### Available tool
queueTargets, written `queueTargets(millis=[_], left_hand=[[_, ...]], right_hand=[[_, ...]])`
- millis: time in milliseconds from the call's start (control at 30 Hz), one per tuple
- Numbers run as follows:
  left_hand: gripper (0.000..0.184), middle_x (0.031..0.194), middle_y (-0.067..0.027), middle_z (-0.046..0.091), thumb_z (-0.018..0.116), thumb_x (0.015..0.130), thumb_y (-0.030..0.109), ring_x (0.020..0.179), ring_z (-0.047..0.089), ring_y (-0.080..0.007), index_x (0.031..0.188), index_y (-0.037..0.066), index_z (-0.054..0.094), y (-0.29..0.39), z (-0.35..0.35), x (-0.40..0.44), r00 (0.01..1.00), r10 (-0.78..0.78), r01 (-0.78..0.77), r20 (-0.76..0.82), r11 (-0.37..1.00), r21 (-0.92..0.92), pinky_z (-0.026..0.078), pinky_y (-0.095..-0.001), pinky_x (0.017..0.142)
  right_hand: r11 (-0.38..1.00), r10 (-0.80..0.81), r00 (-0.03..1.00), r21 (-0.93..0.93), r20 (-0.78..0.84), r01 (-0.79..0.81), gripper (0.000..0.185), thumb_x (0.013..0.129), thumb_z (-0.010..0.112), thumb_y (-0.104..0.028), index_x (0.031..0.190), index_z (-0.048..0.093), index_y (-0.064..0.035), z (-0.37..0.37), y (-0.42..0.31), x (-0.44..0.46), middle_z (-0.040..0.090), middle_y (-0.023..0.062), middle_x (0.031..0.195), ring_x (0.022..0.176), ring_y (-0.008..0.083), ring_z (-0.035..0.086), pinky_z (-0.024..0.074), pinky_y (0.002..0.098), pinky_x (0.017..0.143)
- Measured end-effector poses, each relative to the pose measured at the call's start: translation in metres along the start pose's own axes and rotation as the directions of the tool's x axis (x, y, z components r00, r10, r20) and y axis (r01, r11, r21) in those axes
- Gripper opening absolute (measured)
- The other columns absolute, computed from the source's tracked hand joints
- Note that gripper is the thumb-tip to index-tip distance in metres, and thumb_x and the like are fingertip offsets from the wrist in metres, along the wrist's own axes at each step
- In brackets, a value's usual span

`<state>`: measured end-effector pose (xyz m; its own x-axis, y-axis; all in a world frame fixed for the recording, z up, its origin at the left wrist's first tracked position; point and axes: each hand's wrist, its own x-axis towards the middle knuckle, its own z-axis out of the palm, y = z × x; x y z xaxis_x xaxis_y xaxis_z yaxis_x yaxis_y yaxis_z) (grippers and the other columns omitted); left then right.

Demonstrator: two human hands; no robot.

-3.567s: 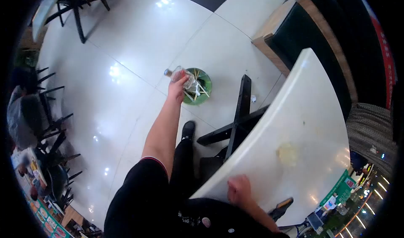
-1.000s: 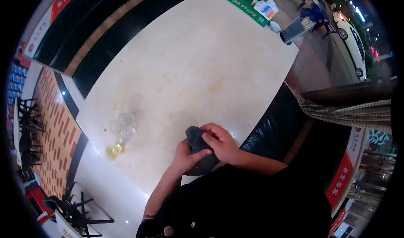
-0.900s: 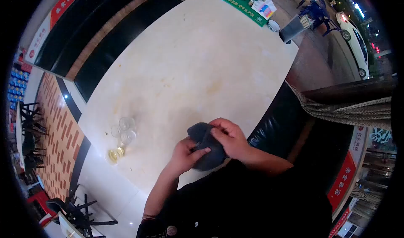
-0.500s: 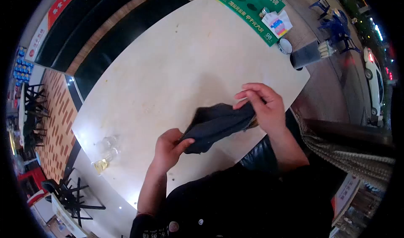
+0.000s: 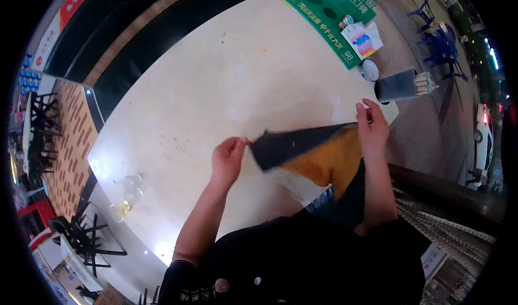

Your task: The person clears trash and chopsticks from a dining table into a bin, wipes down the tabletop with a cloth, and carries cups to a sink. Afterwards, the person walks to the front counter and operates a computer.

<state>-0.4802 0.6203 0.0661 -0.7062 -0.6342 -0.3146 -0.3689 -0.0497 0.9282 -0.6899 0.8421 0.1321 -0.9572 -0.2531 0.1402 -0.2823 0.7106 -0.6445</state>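
Note:
A cloth, dark grey on one face and orange-brown on the other, hangs stretched between my two hands above the near part of the pale table. My left hand pinches its left corner between thumb and fingers. At the opposite upper corner, my right hand grips the cloth, with the fingers pointing up. The orange face folds down below the right hand and its lower tip droops near the table's edge.
Clear glasses, one with pale yellow liquid, stand by the left edge. A green printed mat lies at the far right, near a white bowl and a dark box. Dark bench seating runs behind.
My hands have moved apart and the bunched cloth is now spread out, showing its orange side. The right hand has shifted to the right; the left has risen slightly.

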Motion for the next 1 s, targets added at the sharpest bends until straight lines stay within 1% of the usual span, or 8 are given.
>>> queueTargets(millis=[133,167,233,467,633,833,967,1000], left_hand=[[0.023,0.066,-0.0112,0.059,0.056,0.085,0.022,0.061,0.055,-0.0207,0.085,0.0,0.061,-0.033,-0.005,0.007,0.996,-0.07,0.083,-0.05,0.937,0.338,0.043,-0.0301,0.058],[0.014,0.067,-0.0125,0.055,0.058,0.08,0.016,0.063,0.054,-0.0286,0.077,0.003,0.058,-0.058,-0.001,0.006,0.973,0.223,-0.176,-0.062,0.887,0.427,0.043,-0.0357,0.057],[0.011,0.067,-0.0109,0.054,0.059,0.077,0.015,0.064,0.053,-0.0286,0.073,0.005,0.056,-0.082,-0.007,0.004,0.931,0.355,-0.339,0.087,0.751,0.566,0.042,-0.0378,0.057],[0.01,0.076,-0.0065,0.054,0.061,0.07,0.014,0.072,0.053,-0.0259,0.07,0.01,0.052,-0.089,-0.01,0.005,0.875,0.402,-0.474,0.269,0.598,0.646,0.042,-0.0385,0.059],[0.015,0.081,-0.0055,0.055,0.065,0.064,0.016,0.079,0.054,-0.0256,0.075,0.011,0.055,-0.087,-0.01,0.005,0.851,0.457,-0.513,0.257,0.62,0.594,0.041,-0.0402,0.063],[0.021,0.088,-0.0035,0.056,0.062,0.07,0.023,0.084,0.054,-0.0214,0.089,0.014,0.057,-0.089,-0.014,0.003,0.88,0.343,-0.474,0.328,0.61,0.635,0.038,-0.0362,0.064],[0.022,0.09,-0.0045,0.057,0.062,0.071,0.024,0.086,0.054,-0.022,0.09,0.014,0.057,-0.101,-0.011,-0.004,0.882,0.332,-0.471,0.334,0.596,0.65,0.04,-0.0379,0.067],[0.022,0.09,-0.0051,0.057,0.062,0.07,0.024,0.086,0.053,-0.0227,0.09,0.013,0.058,-0.114,-0.005,-0.008,0.954,0.2,-0.275,0.223,0.878,0.392,0.04,-0.0391,0.069]], right_hand=[[0.933,-0.238,0.967,-0.257,0.089,0.253,0.054,0.083,0.057,-0.03,0.123,0.041,0.0022,0.072,0.058,-0.058,0.041,0.0268,0.123,0.116,0.0408,0.036,0.027,0.0462,0.099],[0.934,-0.225,0.971,-0.268,0.078,0.238,0.064,0.084,0.055,-0.037,0.13,0.034,0.0015,0.099,0.061,-0.075,0.031,0.0306,0.133,0.125,0.044,0.026,0.0204,0.0512,0.102],[0.812,0.319,0.9,-0.576,0.299,-0.096,0.083,0.082,0.047,-0.054,0.137,0.021,0.0019,0.136,0.019,-0.084,0.008,0.0333,0.141,0.132,0.0465,0.003,0.0092,0.0619,0.101],[0.761,-0.265,0.852,-0.444,0.451,0.472,0.074,0.082,0.046,-0.056,0.136,0.031,-0.0083,0.212,-0.009,0.056,0.016,0.0252,0.143,0.133,0.0438,0.007,0.0142,0.0638,0.099],[0.821,-0.255,0.934,-0.454,0.252,0.347,0.065,0.087,0.034,-0.057,0.139,0.027,-0.0187,0.3,-0.058,0.189,0.018,0.0211,0.144,0.134,0.0396,0.011,0.0096,0.0569,0.105],[0.613,-0.778,0.539,0.203,0.322,0.764,0.068,0.077,0.057,-0.044,0.13,0.039,-0.0046,0.408,-0.208,0.063,0.031,0.017,0.139,0.131,0.0334,0.024,0.016,0.0499,0.106],[0.4,-0.821,0.147,0.373,0.551,0.837,0.056,0.092,0.032,-0.039,0.137,0.028,-0.0058,0.415,-0.262,-0.07,0.02,0.0137,0.146,0.136,0.0324,0.011,0.0077,0.0507,0.108],[0.369,-0.827,0.079,0.431,0.556,0.823,0.056,0.092,0.03,-0.038,0.138,0.027,-0.0069,0.417,-0.265,-0.102,0.018,0.0137,0.146,0.136,0.0331,0.009,0.0064,0.0512,0.108]])
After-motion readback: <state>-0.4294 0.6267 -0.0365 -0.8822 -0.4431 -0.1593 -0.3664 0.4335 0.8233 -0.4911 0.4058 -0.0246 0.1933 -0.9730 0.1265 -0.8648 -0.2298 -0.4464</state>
